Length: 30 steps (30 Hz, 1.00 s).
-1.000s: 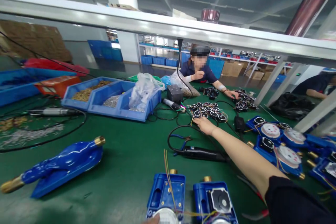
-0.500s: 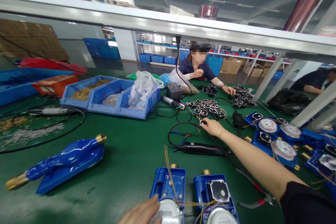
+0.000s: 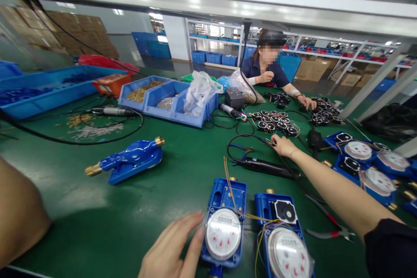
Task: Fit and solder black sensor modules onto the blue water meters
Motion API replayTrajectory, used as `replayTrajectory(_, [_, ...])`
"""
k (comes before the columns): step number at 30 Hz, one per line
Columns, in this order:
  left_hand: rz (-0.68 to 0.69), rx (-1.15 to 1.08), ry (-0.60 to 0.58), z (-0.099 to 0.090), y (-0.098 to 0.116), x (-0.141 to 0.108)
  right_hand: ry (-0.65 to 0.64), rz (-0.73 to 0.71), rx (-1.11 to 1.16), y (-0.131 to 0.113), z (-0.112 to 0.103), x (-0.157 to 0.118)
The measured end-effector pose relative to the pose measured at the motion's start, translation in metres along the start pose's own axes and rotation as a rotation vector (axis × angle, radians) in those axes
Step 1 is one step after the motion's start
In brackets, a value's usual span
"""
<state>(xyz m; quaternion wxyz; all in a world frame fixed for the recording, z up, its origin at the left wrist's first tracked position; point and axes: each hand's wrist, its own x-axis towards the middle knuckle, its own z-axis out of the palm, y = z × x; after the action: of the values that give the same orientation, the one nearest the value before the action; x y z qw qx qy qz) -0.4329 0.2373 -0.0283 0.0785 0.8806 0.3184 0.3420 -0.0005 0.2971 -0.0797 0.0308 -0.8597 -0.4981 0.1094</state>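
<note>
My left hand (image 3: pixel 174 245) has its fingers stretched out flat against the left edge of a blue water meter (image 3: pixel 224 230), whose upper compartment is uncovered with thin wires rising from it. To its right lies a second blue water meter (image 3: pixel 288 247) with a black square module (image 3: pixel 286 211) in its upper compartment. My right hand (image 3: pixel 284 146) reaches forward over the table, its fingers pinched on a small part with thin wires, partly hidden by the fingertips. Just beyond are several black modules with wires (image 3: pixel 275 121).
A blue meter body (image 3: pixel 135 158) lies at left. Near my right arm are a black electric screwdriver (image 3: pixel 267 168), blue-handled pliers (image 3: pixel 243 151) and red-handled cutters (image 3: pixel 332 226). Blue bins (image 3: pixel 192 117) stand behind; more meters (image 3: pixel 358 150) lie right. A co-worker (image 3: pixel 269 65) sits opposite.
The view has shifted, so the table things sit further right and the near meters show more fully. My right hand stays pinched near the modules. My left hand stays at the near meter.
</note>
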Motion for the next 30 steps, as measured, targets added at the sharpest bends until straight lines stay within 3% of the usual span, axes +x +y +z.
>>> replayTrajectory(4, [0.003,-0.052,-0.13,0.006,-0.003,0.025,0.121,-0.02,0.021,0.004,-0.011,-0.016])
replayTrajectory(9, [0.023,-0.133,-0.166,0.002,-0.003,0.062,0.361,-0.084,0.074,-0.002,-0.066,-0.046])
replayTrajectory(12, [-0.003,-0.212,-0.142,0.0,0.011,0.082,0.433,-0.189,0.124,-0.022,-0.102,-0.086])
replayTrajectory(15, [-0.067,-0.337,-0.124,0.003,0.03,0.1,0.401,-0.349,0.177,-0.056,-0.121,-0.135])
replayTrajectory(18, [-0.095,-0.49,-0.167,0.01,0.043,0.113,0.321,-0.501,0.219,-0.09,-0.122,-0.177])
replayTrajectory(21, [-0.095,-0.595,-0.234,0.013,0.044,0.114,0.245,-0.603,0.246,-0.107,-0.116,-0.198])
replayTrajectory(30, [-0.265,-0.852,-0.361,0.008,0.034,0.091,0.184,-0.644,0.266,-0.109,-0.1,-0.196])
